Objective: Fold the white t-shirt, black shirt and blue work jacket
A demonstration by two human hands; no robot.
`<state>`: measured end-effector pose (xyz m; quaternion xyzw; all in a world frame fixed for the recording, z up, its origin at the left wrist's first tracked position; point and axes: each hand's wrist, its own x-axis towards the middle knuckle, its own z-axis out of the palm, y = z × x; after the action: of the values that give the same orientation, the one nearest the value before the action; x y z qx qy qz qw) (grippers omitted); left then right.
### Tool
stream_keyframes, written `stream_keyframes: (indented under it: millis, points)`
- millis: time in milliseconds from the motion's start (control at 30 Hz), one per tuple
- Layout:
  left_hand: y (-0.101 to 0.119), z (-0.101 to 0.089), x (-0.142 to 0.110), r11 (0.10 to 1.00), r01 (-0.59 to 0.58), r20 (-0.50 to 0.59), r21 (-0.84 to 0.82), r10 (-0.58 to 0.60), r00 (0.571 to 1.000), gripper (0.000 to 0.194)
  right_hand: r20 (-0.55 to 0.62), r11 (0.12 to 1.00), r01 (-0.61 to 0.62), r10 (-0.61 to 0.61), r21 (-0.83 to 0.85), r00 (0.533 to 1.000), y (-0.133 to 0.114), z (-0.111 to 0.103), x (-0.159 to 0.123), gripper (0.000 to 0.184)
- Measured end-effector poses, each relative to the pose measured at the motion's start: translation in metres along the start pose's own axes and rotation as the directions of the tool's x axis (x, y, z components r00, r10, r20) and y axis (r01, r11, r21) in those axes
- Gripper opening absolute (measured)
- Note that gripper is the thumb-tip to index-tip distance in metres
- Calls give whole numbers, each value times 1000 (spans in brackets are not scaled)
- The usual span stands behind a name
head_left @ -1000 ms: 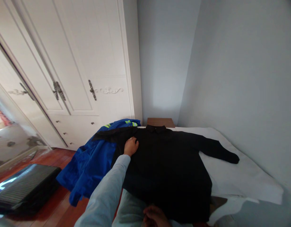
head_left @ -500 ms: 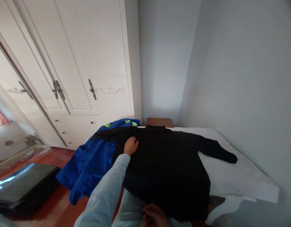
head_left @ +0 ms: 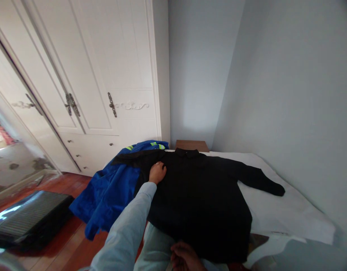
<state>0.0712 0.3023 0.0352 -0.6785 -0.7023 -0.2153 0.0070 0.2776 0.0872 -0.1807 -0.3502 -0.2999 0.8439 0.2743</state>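
A black long-sleeved shirt (head_left: 201, 195) lies spread flat on a bed with a white sheet (head_left: 286, 214), collar at the far end and sleeves out to both sides. My left hand (head_left: 157, 172), with a ring on one finger, rests on the shirt's left shoulder, fingers bent down into the cloth. My right hand (head_left: 186, 258) is at the bottom edge of the view, curled on the shirt's near hem. A blue jacket (head_left: 111, 192) with yellow-green stripes lies under the shirt's left sleeve and hangs off the bed's left side.
White wardrobe doors (head_left: 91, 82) with metal handles stand at the left. A dark ribbed case (head_left: 29, 222) lies on the red-brown wood floor. A brown wooden piece of furniture (head_left: 191, 145) sits behind the bed head. Grey walls close off the back and right.
Both hands stay where they were on the shirt. Only the view has shifted slightly.
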Motion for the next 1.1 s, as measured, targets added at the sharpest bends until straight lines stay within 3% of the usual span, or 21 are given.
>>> stream_keyframes:
  millis: [267,733,967,1100]
  points:
    - [1,-2,0,1000,-1,9,-3,1,1000,33,-115,999,2,3,42,993,7,0,4,70]
    - [-3,-1,5,1000,21,25,-12,-21,999,36,-33,1000,1,0,22,999,-1,2,-3,69]
    - [-10,1,10,1000,14,59,-22,-13,998,37,17,986,84,-82,-146,996,18,-20,9,68]
    - [-16,-2,20,999,-2,110,-44,7,994,36,90,969,101,-83,-226,993,-1,-19,-13,66]
